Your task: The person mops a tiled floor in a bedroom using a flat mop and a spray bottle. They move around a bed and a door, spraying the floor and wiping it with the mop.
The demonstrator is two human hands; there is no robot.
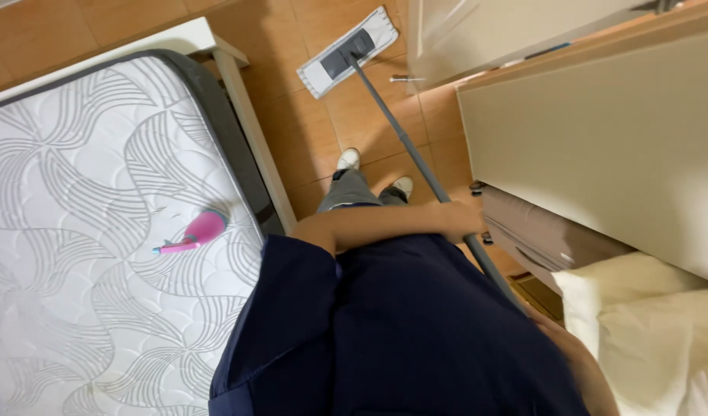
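A flat mop with a white pad [346,52] lies on the orange-brown tiled floor [308,131] ahead of my feet. Its grey handle [404,146] slants back toward me. My left hand [460,219] reaches across my dark blue top and is closed around the handle's middle. My right hand [545,322] sits lower, at the handle's near end by my hip. It seems wrapped on the pole, though its fingers are mostly hidden. My white shoes [348,159] stand between the bed and the cabinet.
A bare white mattress with a grey swirl pattern [84,231] fills the left, on a white bed frame [246,131]. A pink bottle-like object [198,231] lies on it. A beige cabinet [600,154] stands right, with cream bedding [647,323] below it.
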